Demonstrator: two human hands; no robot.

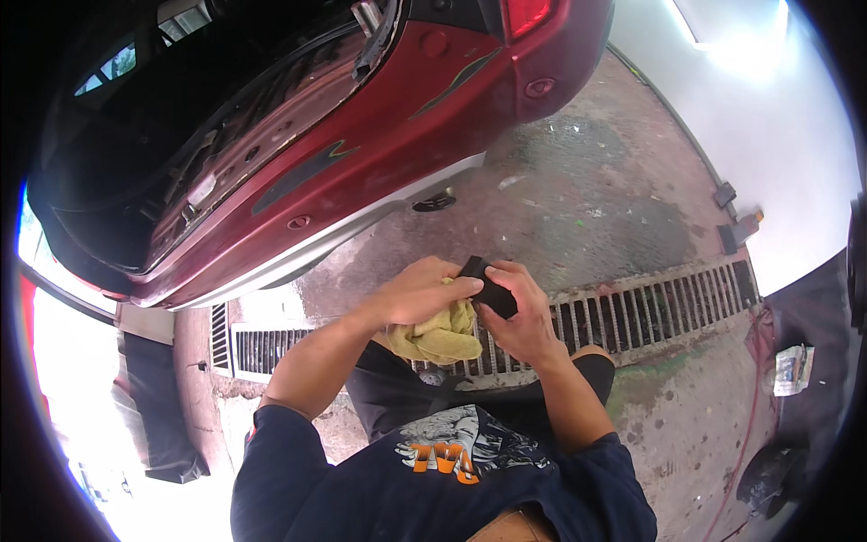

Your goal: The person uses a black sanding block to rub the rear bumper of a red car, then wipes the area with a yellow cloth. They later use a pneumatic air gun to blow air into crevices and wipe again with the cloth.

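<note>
My left hand point(427, 291) holds a crumpled yellow cloth point(437, 335) beneath its fingers, and its thumb touches a dark block point(496, 295). Gripping that block from the other side is my right hand point(521, 311). Whether it is a sanding block cannot be told. Both hands are close together in front of my body, above a metal floor grate. Ahead and to the left is the red rear bumper point(379, 149) of a car, with dull grey patches point(294, 179) on its paint. The car's rear opening above the bumper is dark inside.
A drain grate point(643, 308) crosses the wet concrete floor point(596, 196) under my hands. A white panel point(772, 135) stands at the right, with a small bottle-like object point(748, 227) by its lower edge. A thin red hose point(742, 447) runs along the floor at the lower right.
</note>
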